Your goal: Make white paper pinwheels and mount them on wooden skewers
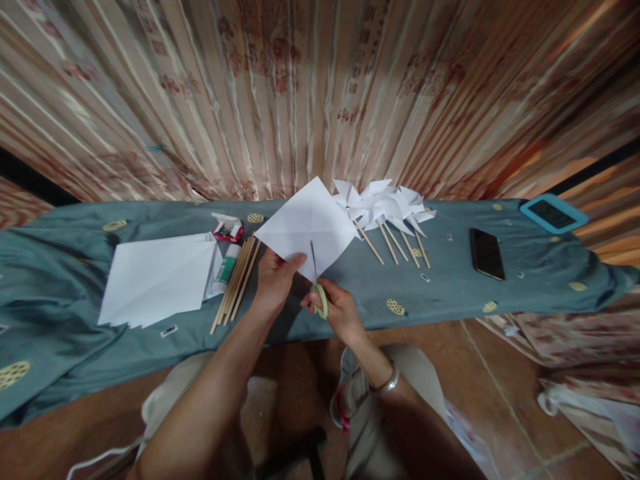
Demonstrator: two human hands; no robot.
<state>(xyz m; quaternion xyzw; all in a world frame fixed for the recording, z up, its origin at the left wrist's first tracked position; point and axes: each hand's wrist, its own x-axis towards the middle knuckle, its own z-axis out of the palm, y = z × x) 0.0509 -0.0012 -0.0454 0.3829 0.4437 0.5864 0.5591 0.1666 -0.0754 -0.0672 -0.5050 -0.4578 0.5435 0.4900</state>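
Observation:
My left hand point(275, 277) grips a square sheet of white paper point(313, 220) by its lower left edge, thumb on top. The sheet is turned corner-down and shows faint crease lines. In my right hand point(337, 307) is a pair of scissors point(321, 301) with pale green handles. One blade lies over the sheet near its bottom corner, pointing up toward the middle; the other blade is hidden, apparently behind the paper. Just right of the sheet lie several white paper pinwheels point(383, 207) on wooden sticks.
Left on the cloth-covered table point(430, 293) lie a stack of white paper point(157, 280), a glue stick point(227, 265), several wooden sticks point(237, 283) and an open small red box point(227, 228). A phone point(487, 253) and a blue-framed tablet point(553, 213) lie right. A curtain point(300, 100) hangs behind.

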